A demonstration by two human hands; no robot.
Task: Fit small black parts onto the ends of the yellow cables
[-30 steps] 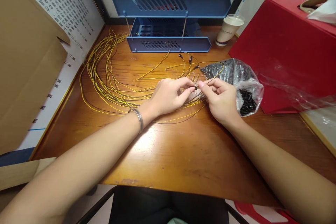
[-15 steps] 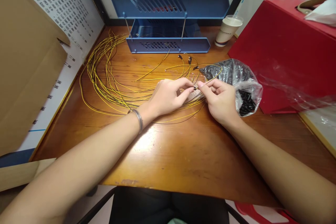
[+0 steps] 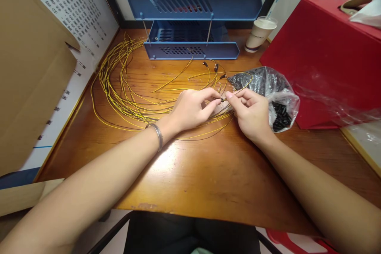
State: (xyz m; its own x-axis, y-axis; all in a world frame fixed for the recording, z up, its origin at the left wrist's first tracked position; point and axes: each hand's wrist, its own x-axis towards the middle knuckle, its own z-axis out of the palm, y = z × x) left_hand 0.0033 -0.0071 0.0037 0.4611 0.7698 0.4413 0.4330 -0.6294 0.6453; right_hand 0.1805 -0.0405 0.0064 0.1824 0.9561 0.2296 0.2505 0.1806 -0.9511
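Between thumb and forefinger, my left hand pinches a small black connector. My right hand is closed on a thin wire just to the right of that connector. Both sets of fingertips nearly meet over the wooden table. A loose coil of yellow and black wires spreads leftward and runs beneath my hands. Several wire ends with black connectors lie just beyond my fingers. Beside my right hand rests a clear plastic bag of small black parts.
A blue two-level rack stands at the back of the table. To its right are a paper cup and a large red box. Brown cardboard leans in at the left.
Both hands stay in nearly the same place, with only a slight shift of the fingertips at the connector. The whole view has moved a little.
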